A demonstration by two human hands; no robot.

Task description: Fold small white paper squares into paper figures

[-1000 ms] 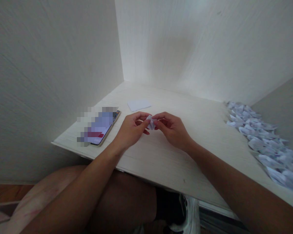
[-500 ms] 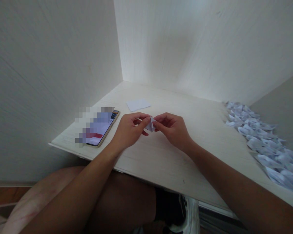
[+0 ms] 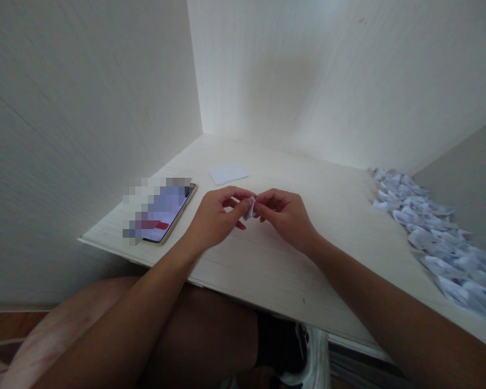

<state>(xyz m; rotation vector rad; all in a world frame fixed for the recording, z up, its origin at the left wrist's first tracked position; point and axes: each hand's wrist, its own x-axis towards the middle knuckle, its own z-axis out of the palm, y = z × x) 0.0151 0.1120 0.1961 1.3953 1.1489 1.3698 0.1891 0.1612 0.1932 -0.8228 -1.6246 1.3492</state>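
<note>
My left hand [image 3: 217,215] and right hand [image 3: 288,215] are pinching 1 folded paper [image 3: 250,208]; I am apparently shaping it, the next move probably calling for light, even pressure.

The paper [image 3: 249,210] at centre was white; the table [image 3: 340,216], off-white with faint streaks. The phone [image 3: 168,213], centre left, showed lilac and red; the lower-left floor [image 3: 14,325], brown.

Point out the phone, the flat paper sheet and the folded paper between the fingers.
Phone [image 3: 168,213]: head view, on its screen.
Flat paper sheet [image 3: 229,174]: head view, middle of its top.
Folded paper [image 3: 250,211]: head view, its visible face.
</note>
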